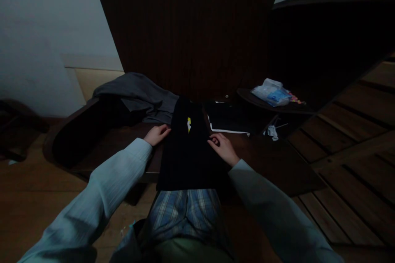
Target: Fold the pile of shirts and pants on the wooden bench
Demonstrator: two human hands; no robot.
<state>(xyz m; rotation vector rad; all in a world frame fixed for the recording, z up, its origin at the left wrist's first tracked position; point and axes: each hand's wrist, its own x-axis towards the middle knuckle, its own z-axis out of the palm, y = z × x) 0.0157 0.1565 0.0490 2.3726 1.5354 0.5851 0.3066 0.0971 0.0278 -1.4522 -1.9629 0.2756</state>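
A black garment [188, 152] with a small yellow and white logo lies folded lengthwise on the dark low table [123, 148], its near end hanging over the table's front edge. My left hand [156, 134] grips its left edge with the fingers curled. At the right edge, my right hand [222, 148] pinches the cloth between thumb and fingers. Both arms wear pale long sleeves.
A grey garment [138, 94] is heaped at the table's back left. Another dark folded garment with a white edge [230, 121] lies right of the black one. A plastic packet [271, 91] sits on a round shelf at the right. Wooden floor surrounds the table.
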